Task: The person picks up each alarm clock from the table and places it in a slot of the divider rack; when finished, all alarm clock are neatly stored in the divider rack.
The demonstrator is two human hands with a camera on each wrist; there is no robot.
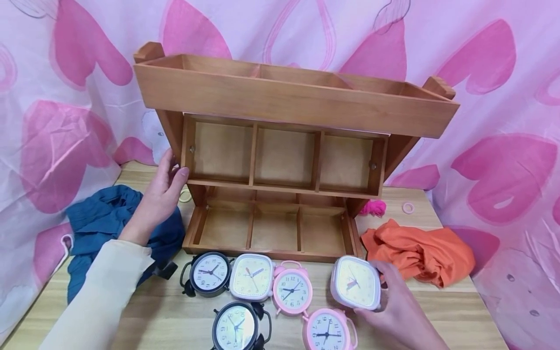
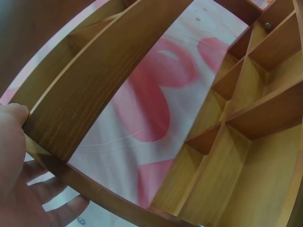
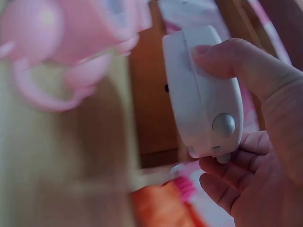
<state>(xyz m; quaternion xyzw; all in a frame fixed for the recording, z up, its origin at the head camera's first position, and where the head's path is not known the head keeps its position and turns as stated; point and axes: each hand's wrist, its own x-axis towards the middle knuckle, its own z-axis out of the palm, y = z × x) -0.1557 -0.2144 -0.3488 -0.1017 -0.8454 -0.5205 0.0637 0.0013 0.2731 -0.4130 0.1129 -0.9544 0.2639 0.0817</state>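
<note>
A brown wooden tiered rack (image 1: 297, 97) stands at the back of the table, its tiers divided into compartments. My left hand (image 1: 158, 197) grips its left side; in the left wrist view the thumb is at a tier's corner, the fingers (image 2: 49, 189) behind the side panel. My right hand (image 1: 391, 306) holds a white square alarm clock (image 1: 356, 283), raised and tilted, between thumb and fingers. The right wrist view shows the clock's (image 3: 201, 90) side and a round grey knob. Beside it are two pink twin-bell clocks (image 1: 292, 290), another white square clock (image 1: 251, 277) and two black clocks (image 1: 210, 273).
Blue cloth (image 1: 109, 214) lies left of the rack, orange cloth (image 1: 420, 253) to the right. A bright pink bundle (image 1: 374, 208) and a small pink ring (image 1: 408, 208) lie behind the orange cloth. A heart-patterned curtain (image 1: 503, 58) hangs behind.
</note>
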